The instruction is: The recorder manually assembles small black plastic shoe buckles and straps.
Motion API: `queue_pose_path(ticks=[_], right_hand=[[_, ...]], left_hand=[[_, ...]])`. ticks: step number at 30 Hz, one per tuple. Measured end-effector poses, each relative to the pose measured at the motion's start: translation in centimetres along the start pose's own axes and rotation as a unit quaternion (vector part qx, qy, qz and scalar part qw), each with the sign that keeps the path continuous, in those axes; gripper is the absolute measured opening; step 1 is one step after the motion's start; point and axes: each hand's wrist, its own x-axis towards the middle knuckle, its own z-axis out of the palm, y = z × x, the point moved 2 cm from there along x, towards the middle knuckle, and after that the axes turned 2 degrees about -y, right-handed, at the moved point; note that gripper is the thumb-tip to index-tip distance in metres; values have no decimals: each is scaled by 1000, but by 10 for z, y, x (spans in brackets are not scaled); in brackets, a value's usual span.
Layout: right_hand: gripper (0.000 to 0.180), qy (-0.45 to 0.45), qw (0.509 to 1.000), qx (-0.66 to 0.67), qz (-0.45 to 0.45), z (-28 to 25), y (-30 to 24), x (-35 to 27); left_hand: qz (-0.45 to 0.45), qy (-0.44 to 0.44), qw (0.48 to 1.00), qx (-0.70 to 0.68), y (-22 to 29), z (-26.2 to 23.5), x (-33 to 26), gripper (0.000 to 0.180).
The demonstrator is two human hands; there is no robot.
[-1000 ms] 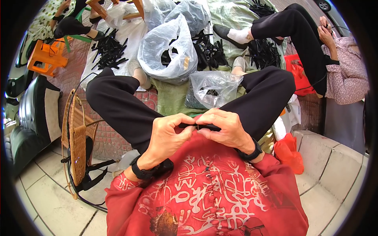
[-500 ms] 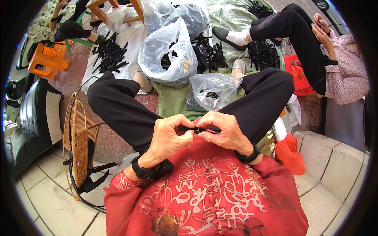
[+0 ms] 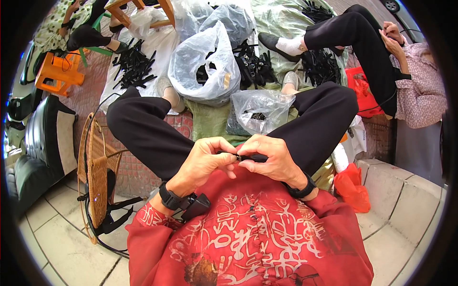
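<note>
Above my lap, my left hand (image 3: pixel 204 159) and my right hand (image 3: pixel 273 156) meet, thumbs and forefingers pinched. Between them is a short black strap (image 3: pixel 255 156) with a small dark buckle at its middle; the fingers hide most of it. Just beyond my hands, a clear plastic bag (image 3: pixel 260 114) of small dark pieces stands open between my legs. Behind it sits a larger translucent bag (image 3: pixel 183 76) with black straps inside. A heap of black straps with buckles (image 3: pixel 255 66) lies to its right, another pile of straps (image 3: pixel 133 64) to its left.
A co-worker's legs (image 3: pixel 353 35) stretch in from the right, beside more black straps (image 3: pixel 320 66). At left are a wicker chair (image 3: pixel 98 176) and an orange stool (image 3: pixel 58 71). Red plastic bags (image 3: pixel 352 188) lie at right by a stone step (image 3: pixel 415 205).
My left hand has turned slightly, its lower fingers now reaching under the buckle. Both hands stay in nearly the same place, still pinching the strap.
</note>
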Motion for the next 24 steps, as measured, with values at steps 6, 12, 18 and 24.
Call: queue_pose_path(ticks=[6, 12, 18, 24], right_hand=[[21, -32, 999, -30, -25, -2, -3, 3], [20, -79, 993, -64, -51, 0, 0, 7], [17, -116, 977, -168, -55, 4, 8, 3], [17, -68, 997, -14, -14, -14, 15, 8]], left_hand=[[-76, -26, 996, -26, -3, -8, 9, 4], [-85, -38, 996, 3, -10, -11, 12, 7], [-22, 36, 988, 145, -19, -3, 15, 7], [20, 20, 999, 40, -19, 1, 18, 7]])
